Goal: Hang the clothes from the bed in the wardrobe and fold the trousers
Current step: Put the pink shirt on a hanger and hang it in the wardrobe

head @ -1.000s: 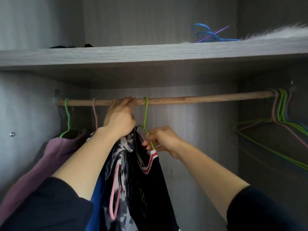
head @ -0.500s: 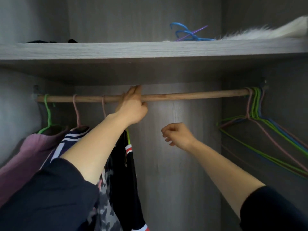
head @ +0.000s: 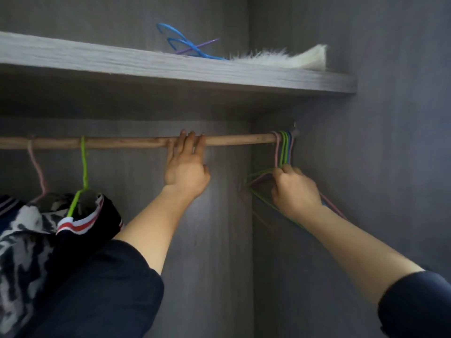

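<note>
Inside the wardrobe (head: pixel 219 240) a wooden rail (head: pixel 231 140) runs across under a grey shelf (head: pixel 170 67). The left hand (head: pixel 186 169) reaches up to the middle of the rail, its fingers (head: pixel 191 142) hooked over the top of the wood and the thumb lying below the rail, off to the side. At the right end of the rail, hard against the wardrobe's side wall, hangs a bunch of empty hangers (head: pixel 284 150) in pink, green and blue. The right hand (head: pixel 295 189) is just below the rail there, its fingers (head: pixel 290 170) curled tightly round the necks of those hangers, so they are bunched together in the grip. Towards the left end of the rail the clothes already hang: a black top (head: pixel 97 223) with a red and white striped collar sits on a green hanger (head: pixel 84 164), and to the left of it a grey and white patterned garment (head: pixel 22 240) hangs on a pink hanger (head: pixel 36 167). Both hooks lie over the rail, well apart from the left hand. Above the rail, on the shelf, lie a few blue hangers (head: pixel 185 43) with a purple one crossing them, and just to their right a strip of white fur (head: pixel 280 57). Dark sleeves (head: pixel 109 289) cover both upper arms, pushed back from the bare forearms. No trousers are to be seen in this view.
</note>
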